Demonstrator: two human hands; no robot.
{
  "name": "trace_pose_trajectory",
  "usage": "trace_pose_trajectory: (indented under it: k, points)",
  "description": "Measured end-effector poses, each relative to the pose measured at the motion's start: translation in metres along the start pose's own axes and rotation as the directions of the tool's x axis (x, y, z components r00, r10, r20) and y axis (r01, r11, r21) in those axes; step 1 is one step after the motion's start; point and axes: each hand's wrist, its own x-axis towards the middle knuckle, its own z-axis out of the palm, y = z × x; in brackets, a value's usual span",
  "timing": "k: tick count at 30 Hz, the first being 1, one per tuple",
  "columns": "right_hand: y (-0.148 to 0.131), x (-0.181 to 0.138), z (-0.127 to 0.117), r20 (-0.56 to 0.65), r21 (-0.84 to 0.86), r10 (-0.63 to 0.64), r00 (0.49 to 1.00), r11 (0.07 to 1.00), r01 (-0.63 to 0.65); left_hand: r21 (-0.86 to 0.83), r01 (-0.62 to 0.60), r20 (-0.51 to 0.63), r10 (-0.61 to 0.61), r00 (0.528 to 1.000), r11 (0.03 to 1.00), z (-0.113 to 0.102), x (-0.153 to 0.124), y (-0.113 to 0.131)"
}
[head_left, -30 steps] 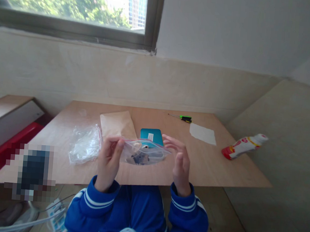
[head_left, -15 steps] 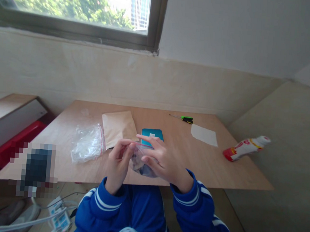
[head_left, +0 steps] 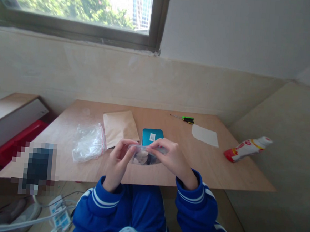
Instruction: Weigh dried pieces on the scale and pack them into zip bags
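Between my hands hangs a clear zip-lock bag (head_left: 142, 158) with pale and dark contents that I cannot make out. My left hand (head_left: 119, 159) pinches its top edge on the left, thumb against fingers. Farther right on the same edge, my right hand (head_left: 172, 156) pinches with thumb and forefinger. Just beyond the fingers lies a teal box (head_left: 148, 135) with a small white label; its near edge is partly covered by my right hand. A brown paper envelope (head_left: 120, 127) is behind my left hand, beside a crumpled clear plastic bag (head_left: 88, 144).
On the wooden table (head_left: 207, 170) are a screwdriver with a green-black handle (head_left: 188, 119), a torn white paper (head_left: 205, 135) and a red-and-white bottle (head_left: 246, 149) at the right. A power strip (head_left: 60, 214) with cables is on the floor at left.
My right hand has drawn its spread fingers together into a pinch on the bag's top edge. The bag has tipped up and its edge now runs level between both hands.
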Motion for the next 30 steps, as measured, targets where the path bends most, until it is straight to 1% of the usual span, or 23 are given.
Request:
trace_pose_trajectory:
  k: [2,5,7,11,13,17,25,27,30]
  points:
    - [0.000,0.000,-0.001,-0.005,0.038,0.006,1.000,0.999,-0.006,-0.004,0.005,0.021,-0.005,1.000,1.000,0.000,0.000,0.000]
    - [-0.001,0.001,0.000,-0.021,0.070,0.005,1.000,0.998,-0.003,0.006,0.022,0.005,-0.022,1.000,1.000,0.001,-0.001,-0.002]
    - [-0.002,0.002,0.002,-0.056,0.066,-0.003,0.998,0.998,0.007,0.006,0.038,-0.005,-0.038,0.999,0.999,0.003,-0.002,-0.003]
    - [-0.003,0.003,0.011,-0.158,-0.038,-0.072,0.985,0.997,0.067,0.014,0.067,-0.034,-0.067,0.997,0.998,0.005,-0.002,-0.004]
    - [-0.002,0.003,0.017,-0.180,-0.109,-0.119,0.976,0.989,0.101,0.026,0.068,-0.046,-0.067,0.997,0.997,0.006,-0.001,-0.004]
    - [-0.002,0.003,0.029,-0.170,-0.224,-0.172,0.970,0.966,0.132,0.047,0.046,-0.057,-0.043,0.997,0.998,0.007,0.000,-0.006]
    - [0.000,0.004,0.047,-0.210,-0.402,-0.222,0.952,0.907,0.123,0.115,0.006,-0.048,0.000,0.999,0.993,0.008,0.000,-0.013]
    - [0.002,0.005,0.050,-0.205,-0.422,-0.223,0.953,0.899,0.120,0.134,-0.004,-0.054,0.011,0.998,0.991,0.009,0.000,-0.015]
    - [0.005,0.007,0.053,-0.192,-0.391,-0.225,0.955,0.911,0.136,0.162,-0.001,-0.080,0.014,0.997,0.987,0.008,0.000,-0.017]
